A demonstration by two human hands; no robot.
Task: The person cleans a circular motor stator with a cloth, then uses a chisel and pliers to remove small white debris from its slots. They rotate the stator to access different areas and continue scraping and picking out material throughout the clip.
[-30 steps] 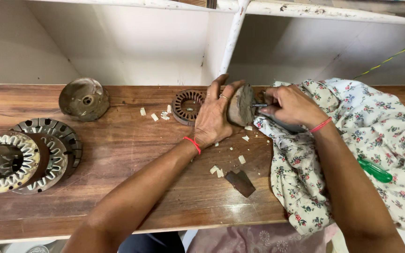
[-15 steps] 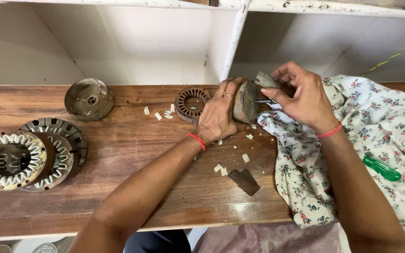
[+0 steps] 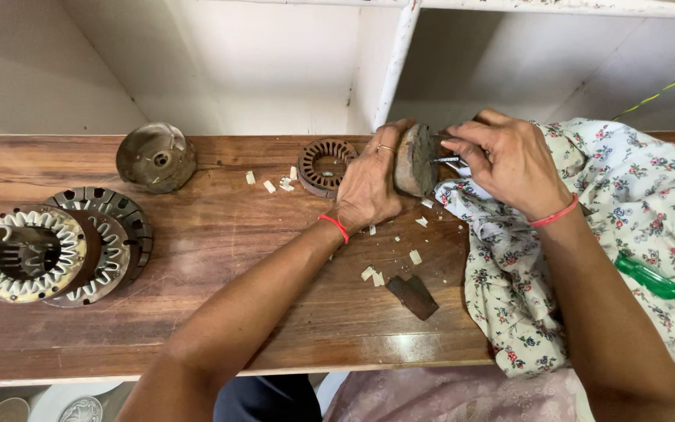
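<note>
Half-hidden tool (image 3: pixel 448 159) — right hand (image 3: pixel 509 164)

- left hand (image 3: pixel 370 187) props a round grimy metal part (image 3: pixel 416 160) on edge on the wooden table (image 3: pixel 220 328)
- right hand (image 3: pixel 505 160) pokes a thin tool (image 3: pixel 448 159) at it
- floral cloth (image 3: pixel 626 203) on the right, slotted rings (image 3: pixel 48 250) far left

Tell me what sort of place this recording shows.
Probably a small repair workbench for electric motors or fans. Slotted stator rings are stacked on the worn wooden bench, another lies by the left hand, a round metal cover sits behind, and a green-handled screwdriver rests on the floral cloth.
</note>
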